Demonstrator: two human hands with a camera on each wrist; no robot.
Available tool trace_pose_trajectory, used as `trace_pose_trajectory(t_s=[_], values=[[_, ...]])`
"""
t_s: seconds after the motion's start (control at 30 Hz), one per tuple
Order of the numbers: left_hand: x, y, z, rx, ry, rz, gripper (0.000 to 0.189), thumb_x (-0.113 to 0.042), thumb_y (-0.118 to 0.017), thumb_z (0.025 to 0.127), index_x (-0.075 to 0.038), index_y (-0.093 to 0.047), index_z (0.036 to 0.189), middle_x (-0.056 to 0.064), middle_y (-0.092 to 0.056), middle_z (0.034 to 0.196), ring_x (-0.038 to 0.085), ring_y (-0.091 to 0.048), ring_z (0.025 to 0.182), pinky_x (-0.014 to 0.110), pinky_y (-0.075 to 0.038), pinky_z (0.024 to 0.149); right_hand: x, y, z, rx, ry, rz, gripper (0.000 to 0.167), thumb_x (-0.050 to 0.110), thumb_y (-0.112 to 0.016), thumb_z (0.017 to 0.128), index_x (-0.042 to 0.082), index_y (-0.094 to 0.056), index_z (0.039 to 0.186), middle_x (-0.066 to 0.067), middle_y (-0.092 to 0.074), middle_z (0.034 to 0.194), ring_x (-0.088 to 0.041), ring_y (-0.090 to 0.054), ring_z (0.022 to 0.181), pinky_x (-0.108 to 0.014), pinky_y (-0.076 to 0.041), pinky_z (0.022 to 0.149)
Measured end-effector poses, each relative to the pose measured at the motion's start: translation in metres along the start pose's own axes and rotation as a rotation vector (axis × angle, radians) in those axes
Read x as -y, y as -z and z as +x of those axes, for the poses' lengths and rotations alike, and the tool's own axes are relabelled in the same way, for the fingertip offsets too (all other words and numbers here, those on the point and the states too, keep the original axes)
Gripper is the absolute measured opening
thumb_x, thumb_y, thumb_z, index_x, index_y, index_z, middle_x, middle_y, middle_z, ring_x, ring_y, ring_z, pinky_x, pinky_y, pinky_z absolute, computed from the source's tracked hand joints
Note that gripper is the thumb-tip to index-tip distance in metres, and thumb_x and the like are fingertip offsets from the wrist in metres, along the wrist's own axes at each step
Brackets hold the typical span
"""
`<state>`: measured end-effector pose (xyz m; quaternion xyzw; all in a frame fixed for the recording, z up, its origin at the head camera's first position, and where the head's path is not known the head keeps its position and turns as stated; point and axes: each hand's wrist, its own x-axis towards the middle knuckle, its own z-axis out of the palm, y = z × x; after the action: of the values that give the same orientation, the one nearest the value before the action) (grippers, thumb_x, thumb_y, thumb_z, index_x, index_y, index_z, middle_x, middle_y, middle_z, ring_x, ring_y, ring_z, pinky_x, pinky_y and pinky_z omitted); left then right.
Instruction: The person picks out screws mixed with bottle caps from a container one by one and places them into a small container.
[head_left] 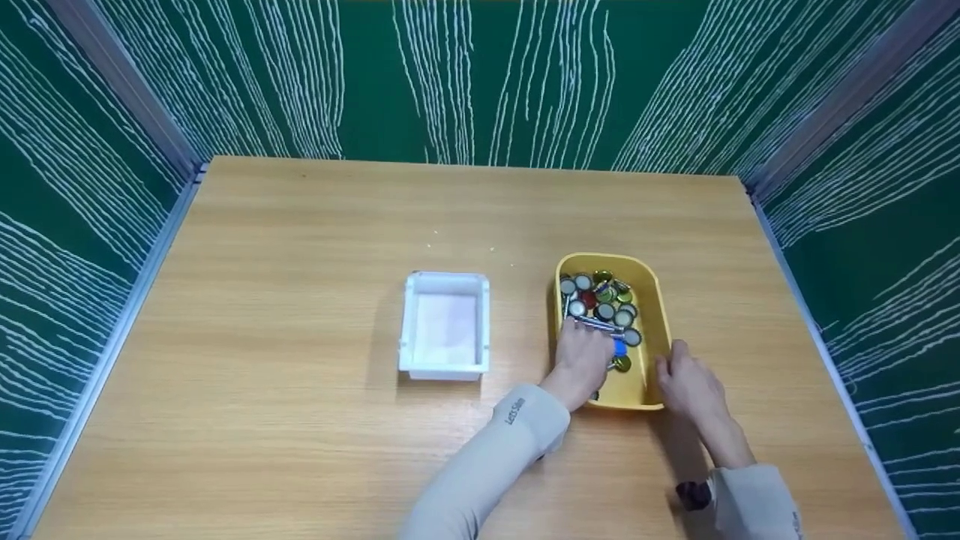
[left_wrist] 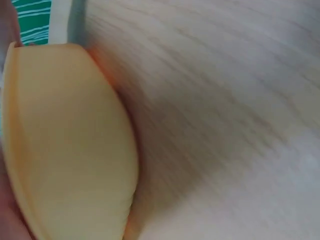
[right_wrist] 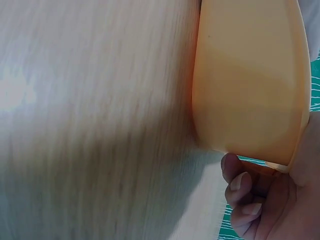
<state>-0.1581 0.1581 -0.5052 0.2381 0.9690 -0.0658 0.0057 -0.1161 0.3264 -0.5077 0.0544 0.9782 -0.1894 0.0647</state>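
Note:
A yellow plastic bin [head_left: 654, 315] stands on the table, holding bottle caps [head_left: 605, 310] in silver, gold-green and red, mostly toward its far end. My left hand [head_left: 583, 352] reaches down over its left side among the caps, its fingertips hidden. A blue piece [head_left: 620, 347] shows beside that hand, and thin silver rods [head_left: 598, 323] lie just beyond it. At the near right corner, my right hand [head_left: 690, 382] grips the bin's wall. The right wrist view shows its curled fingers [right_wrist: 240, 182] against the bin's outside.
To the left of the bin stands a white rectangular tub [head_left: 444, 367] with nothing visible in it. A few tiny pale specks lie on the wooden table [head_left: 300, 300] behind the tub. Green panels with white streaks [head_left: 375, 82] enclose the table's back and sides.

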Motion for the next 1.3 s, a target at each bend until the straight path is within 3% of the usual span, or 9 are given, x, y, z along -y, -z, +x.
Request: trace_pose_trajectory(t_s=[0.17, 0.33, 0.5, 0.63, 0.83, 0.97, 1.07, 1.3], values=[[0.0, -0.005, -0.001, -0.021, -0.018, -0.001, 0.018, -0.032, -0.066, 0.089, -0.031, -0.071, 0.107, -0.016, -0.072, 0.103, 0.007, -0.064, 0.098, 0.026, -0.044, 0.087, 0.002, 0.0, 0.001, 0.014, -0.003, -0.003, 0.03, 0.02, -0.04, 0.1, -0.008, -0.044, 0.11, -0.031, -0.06, 0.081, -0.038, -0.059, 0.068, -0.051, -0.046, 0.058], [0.002, -0.004, -0.001, 0.04, -0.079, -0.051, 0.035, -0.037, -0.07, 0.085, -0.025, -0.063, 0.117, -0.013, -0.073, 0.102, 0.009, -0.067, 0.093, 0.025, -0.046, 0.085, 0.001, 0.001, 0.0, 0.024, -0.019, -0.009, 0.031, 0.02, -0.039, 0.1, -0.008, -0.043, 0.112, -0.034, -0.06, 0.086, -0.042, -0.06, 0.072, -0.053, -0.046, 0.06], [0.003, -0.003, -0.001, 0.074, -0.068, -0.058, 0.054, -0.04, -0.071, 0.083, -0.02, -0.055, 0.13, -0.013, -0.073, 0.102, 0.01, -0.066, 0.098, 0.025, -0.043, 0.088, 0.0, 0.0, -0.001, -0.005, 0.002, 0.004, 0.029, 0.02, -0.04, 0.099, -0.007, -0.043, 0.109, -0.04, -0.061, 0.089, -0.051, -0.063, 0.078, -0.058, -0.047, 0.062], [0.001, -0.004, -0.001, 0.08, -0.055, -0.039, 0.054, -0.04, -0.069, 0.084, -0.018, -0.057, 0.131, -0.012, -0.073, 0.105, 0.011, -0.064, 0.1, 0.025, -0.043, 0.09, -0.001, 0.0, -0.002, -0.012, 0.007, 0.011, 0.028, 0.019, -0.04, 0.099, -0.007, -0.044, 0.108, -0.037, -0.061, 0.085, -0.046, -0.062, 0.074, -0.056, -0.047, 0.061], [-0.003, -0.004, 0.0, 0.042, -0.021, 0.021, 0.017, -0.036, -0.061, 0.092, -0.036, -0.071, 0.105, -0.017, -0.072, 0.104, 0.008, -0.062, 0.101, 0.026, -0.041, 0.09, 0.0, 0.002, -0.001, 0.002, 0.005, 0.007, 0.03, 0.02, -0.039, 0.1, -0.008, -0.043, 0.111, -0.035, -0.061, 0.085, -0.044, -0.062, 0.072, -0.054, -0.047, 0.059], [-0.003, 0.001, -0.002, 0.02, -0.031, 0.076, 0.022, -0.028, -0.053, 0.097, -0.039, -0.072, 0.1, -0.019, -0.072, 0.095, 0.005, -0.062, 0.093, 0.026, -0.039, 0.088, 0.0, 0.002, 0.0, 0.02, 0.004, 0.01, 0.03, 0.02, -0.04, 0.101, -0.007, -0.043, 0.111, -0.035, -0.061, 0.085, -0.042, -0.062, 0.071, -0.052, -0.047, 0.058], [0.002, 0.006, -0.001, -0.038, -0.066, 0.093, 0.021, -0.028, -0.054, 0.096, -0.038, -0.072, 0.095, -0.019, -0.072, 0.09, 0.004, -0.063, 0.086, 0.028, -0.039, 0.093, 0.0, 0.002, 0.0, 0.027, 0.001, 0.02, 0.029, 0.021, -0.04, 0.101, -0.007, -0.043, 0.111, -0.033, -0.062, 0.085, -0.038, -0.061, 0.07, -0.049, -0.047, 0.058], [0.03, 0.019, 0.001, -0.15, -0.103, -0.047, 0.017, -0.023, -0.068, 0.088, -0.029, -0.071, 0.104, -0.011, -0.074, 0.095, 0.01, -0.065, 0.087, 0.03, -0.044, 0.092, -0.001, 0.001, 0.0, 0.035, -0.01, 0.036, 0.033, 0.02, -0.04, 0.101, -0.01, -0.043, 0.115, -0.035, -0.062, 0.09, -0.039, -0.061, 0.07, -0.049, -0.048, 0.058]])
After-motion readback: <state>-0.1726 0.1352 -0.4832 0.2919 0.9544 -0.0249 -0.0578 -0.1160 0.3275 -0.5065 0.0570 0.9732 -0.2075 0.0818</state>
